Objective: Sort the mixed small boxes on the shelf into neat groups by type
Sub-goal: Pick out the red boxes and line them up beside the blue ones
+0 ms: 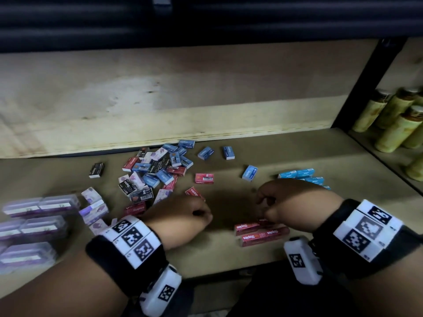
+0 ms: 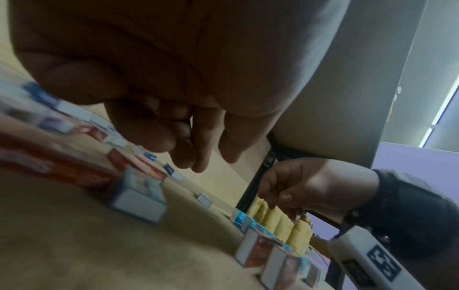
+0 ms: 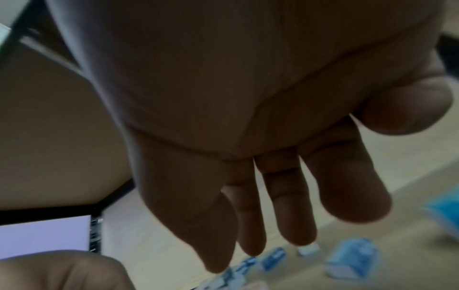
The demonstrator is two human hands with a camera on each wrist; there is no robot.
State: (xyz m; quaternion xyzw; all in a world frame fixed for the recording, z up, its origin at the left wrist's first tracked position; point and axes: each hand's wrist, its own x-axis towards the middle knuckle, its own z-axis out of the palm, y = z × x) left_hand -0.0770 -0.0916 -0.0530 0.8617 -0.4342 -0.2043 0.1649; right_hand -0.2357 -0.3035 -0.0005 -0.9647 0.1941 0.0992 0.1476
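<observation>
My head camera looks down on the shelf point(image 1: 229, 202); wrist cameras peer close under each palm, sharing its boxes point(image 1: 158, 170).

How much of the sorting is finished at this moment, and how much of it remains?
Roughly halfway. Done: purple boxes grouped at the left, light-blue boxes at the right, and a row of red Staples boxes at the front. In hand: nothing; the right hand hovers above the red row, the left hand is loosely curled. Left: the mixed pile of small boxes at the middle and several stray boxes around it.

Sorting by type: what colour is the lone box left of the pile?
Black box, clearest in head view.
</observation>
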